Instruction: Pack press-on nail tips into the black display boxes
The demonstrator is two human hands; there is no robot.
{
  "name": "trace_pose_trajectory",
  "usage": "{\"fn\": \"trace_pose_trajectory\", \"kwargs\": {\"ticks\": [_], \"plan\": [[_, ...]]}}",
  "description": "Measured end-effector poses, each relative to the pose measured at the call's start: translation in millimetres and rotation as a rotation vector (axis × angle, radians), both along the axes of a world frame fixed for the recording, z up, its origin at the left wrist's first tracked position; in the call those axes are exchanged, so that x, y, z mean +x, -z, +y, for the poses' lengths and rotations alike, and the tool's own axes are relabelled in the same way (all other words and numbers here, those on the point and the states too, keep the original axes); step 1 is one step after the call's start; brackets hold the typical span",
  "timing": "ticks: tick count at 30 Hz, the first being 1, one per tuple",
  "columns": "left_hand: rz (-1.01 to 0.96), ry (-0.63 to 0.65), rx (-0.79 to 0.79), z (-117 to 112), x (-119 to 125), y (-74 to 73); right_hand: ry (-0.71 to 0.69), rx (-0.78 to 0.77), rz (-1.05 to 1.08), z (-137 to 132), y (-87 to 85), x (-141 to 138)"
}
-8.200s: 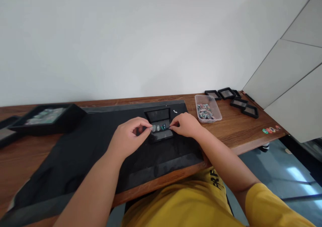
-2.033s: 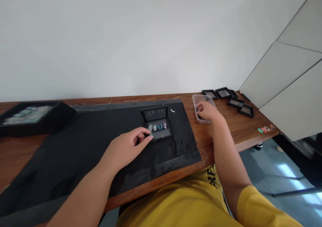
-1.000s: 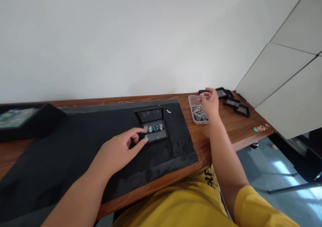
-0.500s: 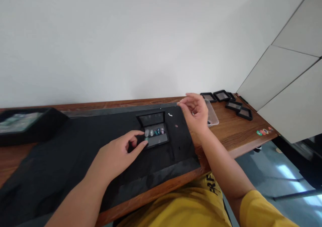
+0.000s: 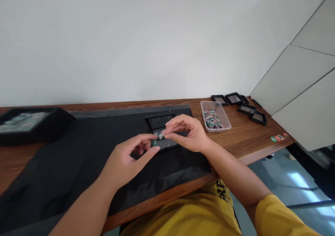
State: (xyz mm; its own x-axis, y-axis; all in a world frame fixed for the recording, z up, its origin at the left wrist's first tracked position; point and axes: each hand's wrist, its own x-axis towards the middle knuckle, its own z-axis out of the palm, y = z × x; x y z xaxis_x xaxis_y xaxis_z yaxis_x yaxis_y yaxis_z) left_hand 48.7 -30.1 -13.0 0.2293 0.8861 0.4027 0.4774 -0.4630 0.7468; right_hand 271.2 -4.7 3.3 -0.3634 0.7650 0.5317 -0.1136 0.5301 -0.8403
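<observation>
A small black case stands with its lid raised on the black mat. Inside it, shiny oval pieces that look like false nails show at the left; my fingers cover the rest of the row. At the case's left edge, the thumb and index finger of my left hand hold it, other fingers curled. My right hand is over the case with thumb and index finger pinched at a shiny piece. What lies between those fingertips is too small to make out.
A clear plastic tub of small colourful pieces stands to the right on the wooden table. Several black frames lie behind it. A larger black box is at the far left. Round stickers mark the table's right edge.
My right hand has come left and down from beside the tub to the case, uncovering the tub. My left hand stays at the case's left edge. The view has shifted slightly.
</observation>
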Motion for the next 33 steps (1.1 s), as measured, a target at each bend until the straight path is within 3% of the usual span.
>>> {"fn": "trace_pose_trajectory", "kwargs": {"ticks": [3,6,12,24,29,33], "plan": [[-0.108,0.051,-0.012,-3,7,-2.2,-0.143,-0.052,-0.036,-3,2.5,-3],[-0.124,0.039,-0.062,-3,8,-3.4,-0.177,-0.079,-0.120,-5,5.5,-6],[-0.078,0.015,-0.135,0,3,-5.3,-0.087,-0.036,-0.161,-6,9.0,-11],[-0.200,0.045,-0.200,2,3,-4.3,-0.026,-0.018,-0.209,-7,7.2,-15],[-0.272,-0.042,-0.120,4,4,-2.9,0.145,0.053,-0.292,-7,2.6,-14],[-0.325,-0.122,-0.115,3,7,-4.3,0.204,0.103,-0.314,-9,-1.2,-14]]}}
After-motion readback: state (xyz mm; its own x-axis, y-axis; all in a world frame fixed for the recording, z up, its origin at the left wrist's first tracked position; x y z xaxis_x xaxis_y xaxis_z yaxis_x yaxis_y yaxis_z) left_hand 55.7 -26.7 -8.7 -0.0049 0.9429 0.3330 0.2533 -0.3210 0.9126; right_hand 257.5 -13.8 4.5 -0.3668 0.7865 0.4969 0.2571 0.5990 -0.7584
